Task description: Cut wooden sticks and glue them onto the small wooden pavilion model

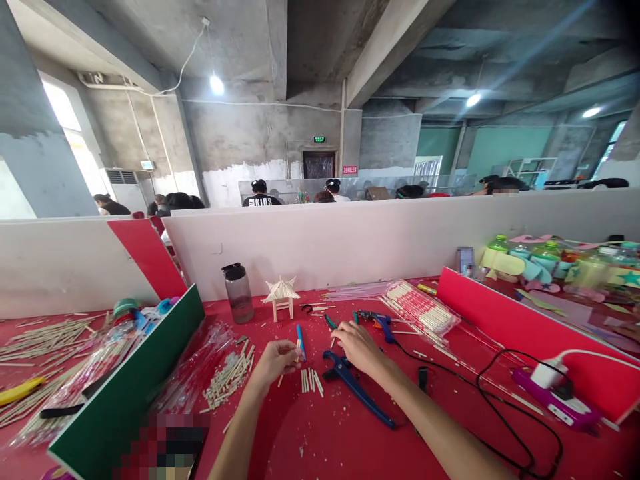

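My left hand (279,360) is closed in a pinch, with a pale bit of what looks like a short wooden stick at its fingertips, beside a blue pen (301,341). Over the handheld cutter (357,389) with blue handles reaches my right hand (356,341), thumb and fingers pinched on another short wooden stick (333,342). A small row of cut sticks (312,381) lies between the hands on the red table (300,440). Farther back stands a little pavilion model (282,297) built of sticks.
A heap of cut sticks (229,380) lies left, near a dark-lidded bottle (238,293). To the right are a blue glue gun (384,325), packs of sticks (423,308), a purple power strip (557,399) and loose black cables. Green (135,373) and red (530,340) dividers flank the workspace.
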Demonstrator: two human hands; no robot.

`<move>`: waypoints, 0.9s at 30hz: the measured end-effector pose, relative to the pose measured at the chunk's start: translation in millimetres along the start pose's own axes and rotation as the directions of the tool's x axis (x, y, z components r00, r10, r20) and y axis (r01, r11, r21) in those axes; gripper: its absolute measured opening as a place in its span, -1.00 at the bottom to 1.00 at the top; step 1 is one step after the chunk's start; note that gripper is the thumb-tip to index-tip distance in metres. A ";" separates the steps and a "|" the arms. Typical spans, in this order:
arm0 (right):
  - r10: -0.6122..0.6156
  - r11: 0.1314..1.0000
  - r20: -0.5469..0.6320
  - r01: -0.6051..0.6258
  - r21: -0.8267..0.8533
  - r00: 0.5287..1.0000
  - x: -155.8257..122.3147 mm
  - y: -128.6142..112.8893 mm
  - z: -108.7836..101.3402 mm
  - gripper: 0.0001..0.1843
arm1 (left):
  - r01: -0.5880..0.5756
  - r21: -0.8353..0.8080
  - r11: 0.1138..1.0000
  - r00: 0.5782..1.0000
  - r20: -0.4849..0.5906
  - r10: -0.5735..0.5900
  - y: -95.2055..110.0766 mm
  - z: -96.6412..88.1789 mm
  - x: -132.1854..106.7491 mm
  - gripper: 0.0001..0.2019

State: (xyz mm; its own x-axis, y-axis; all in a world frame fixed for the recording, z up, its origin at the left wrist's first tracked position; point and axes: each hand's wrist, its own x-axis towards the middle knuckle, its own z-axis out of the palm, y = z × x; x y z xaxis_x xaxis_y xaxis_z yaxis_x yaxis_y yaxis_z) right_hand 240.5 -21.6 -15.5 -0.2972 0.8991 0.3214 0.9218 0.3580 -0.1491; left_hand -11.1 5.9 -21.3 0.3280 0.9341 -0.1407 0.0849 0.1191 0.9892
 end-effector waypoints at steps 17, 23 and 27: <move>0.207 0.772 -0.048 -0.133 0.622 0.977 39.0 -16.2 26.1 -0.78 | -0.053 -0.154 0.987 0.999 -0.017 0.051 3.9 9.4 -6.0 -0.54; 0.255 0.243 0.146 -0.209 0.947 0.956 29.3 -48.6 34.1 -0.58 | -0.058 -0.157 0.986 0.998 -0.007 0.057 3.2 14.2 -5.3 -0.52; 0.218 0.134 0.212 -0.245 0.960 0.953 21.3 -56.0 28.2 -0.54 | -0.058 -0.143 0.988 0.998 -0.006 0.058 2.4 17.2 -5.1 -0.50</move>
State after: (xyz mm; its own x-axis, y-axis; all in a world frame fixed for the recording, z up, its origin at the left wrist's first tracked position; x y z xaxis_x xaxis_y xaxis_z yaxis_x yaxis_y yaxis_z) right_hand 175.6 -15.4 -26.7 -0.1349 0.9880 0.0753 -0.0433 0.0700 -0.9966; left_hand 3.5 -4.3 -19.0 0.3269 0.9414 -0.0828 -0.0695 0.1113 0.9914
